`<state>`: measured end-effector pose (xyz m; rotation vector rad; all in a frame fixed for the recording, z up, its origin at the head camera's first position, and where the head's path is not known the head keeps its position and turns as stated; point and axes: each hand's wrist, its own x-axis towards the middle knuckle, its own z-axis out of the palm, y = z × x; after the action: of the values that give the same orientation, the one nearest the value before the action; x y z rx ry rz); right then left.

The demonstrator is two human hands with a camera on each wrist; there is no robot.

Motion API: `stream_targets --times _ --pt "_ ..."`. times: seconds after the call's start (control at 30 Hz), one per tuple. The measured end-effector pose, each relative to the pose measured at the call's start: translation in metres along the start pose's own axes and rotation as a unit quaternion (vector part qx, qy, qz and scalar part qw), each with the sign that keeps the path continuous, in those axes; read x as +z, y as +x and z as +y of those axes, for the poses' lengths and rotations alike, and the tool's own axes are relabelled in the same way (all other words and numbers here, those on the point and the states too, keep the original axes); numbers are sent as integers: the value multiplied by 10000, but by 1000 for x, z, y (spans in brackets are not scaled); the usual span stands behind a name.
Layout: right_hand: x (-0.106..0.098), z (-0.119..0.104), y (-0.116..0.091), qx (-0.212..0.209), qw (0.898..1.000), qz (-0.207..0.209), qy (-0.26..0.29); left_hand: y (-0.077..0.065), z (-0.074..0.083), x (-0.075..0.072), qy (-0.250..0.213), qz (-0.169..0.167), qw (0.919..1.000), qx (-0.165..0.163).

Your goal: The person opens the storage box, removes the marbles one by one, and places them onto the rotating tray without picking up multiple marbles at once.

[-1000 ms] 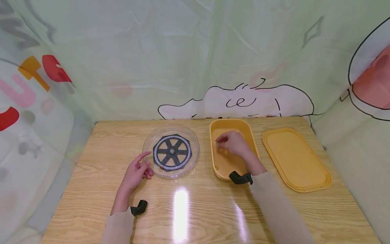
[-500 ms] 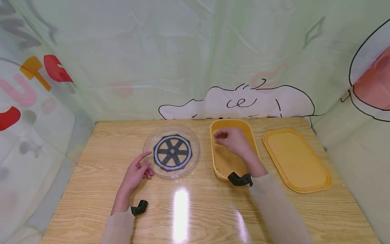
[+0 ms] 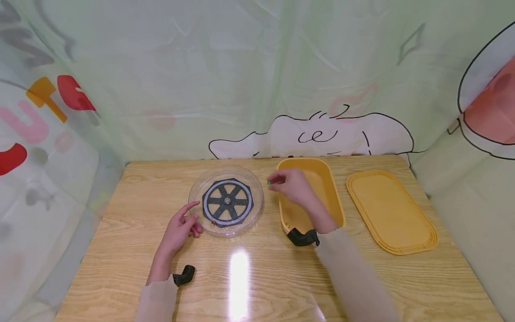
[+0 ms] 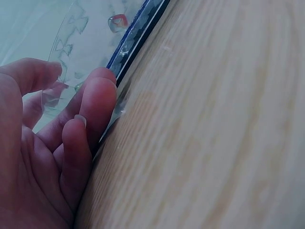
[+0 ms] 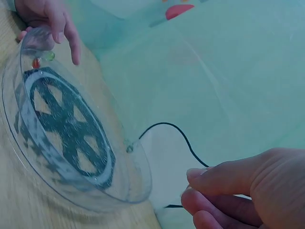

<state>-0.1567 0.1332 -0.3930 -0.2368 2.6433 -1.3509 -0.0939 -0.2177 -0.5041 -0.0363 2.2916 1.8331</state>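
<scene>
In the head view my right hand (image 3: pixel 297 185) pinches a small green marble (image 3: pixel 269 182) between thumb and fingertips, over the left rim of a yellow plastic box (image 3: pixel 334 192). A yellowish marble (image 3: pixel 287 224) lies in the box's near left corner. To the left stands a clear round dish (image 3: pixel 257 214) with a dark spoked wheel shape (image 3: pixel 227 201) showing at its bottom. My left hand (image 3: pixel 179 228) rests at the dish's near left side, index finger extended over the rim. Inside, close to that hand, are a red marble (image 5: pixel 36 62) and a green marble (image 5: pixel 49 56).
A yellow lid (image 3: pixel 392 212) lies flat on the wooden table (image 3: pixel 273 277), right of the box. Behind the table hangs a printed cloth (image 3: pixel 193 80). Black wrist mounts (image 3: pixel 303 237) sit on both forearms.
My right hand has lifted the green marble from inside the box and moved left over its rim, toward the dish. The left hand has stayed in place.
</scene>
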Motion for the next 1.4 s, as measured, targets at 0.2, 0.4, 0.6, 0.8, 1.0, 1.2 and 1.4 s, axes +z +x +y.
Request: stream_targets --times 0.2,0.4,0.6,0.8,1.0,1.2,1.4 --pt "23 -9 9 -174 9998 -28 -128 0 0 0 0 -14 10000 51" --pt "51 -18 18 -246 9992 -120 -284 -1 -1 0 32 -30 10000 84" --pt "75 -24 28 -339 9978 -276 -496 0 0 0 62 -14 9999 99" --pt "90 -29 38 -312 9969 -448 -574 0 -1 0 47 -8 10000 60" --pt "101 -26 48 -352 9943 -513 -861 0 0 1 -4 -27 10000 -3" --pt "111 -16 53 -350 9919 -615 -1055 -4 13 2 -61 -126 9999 -82" --pt "113 -13 52 -387 9921 -733 -940 -14 33 3 -56 -160 9999 0"
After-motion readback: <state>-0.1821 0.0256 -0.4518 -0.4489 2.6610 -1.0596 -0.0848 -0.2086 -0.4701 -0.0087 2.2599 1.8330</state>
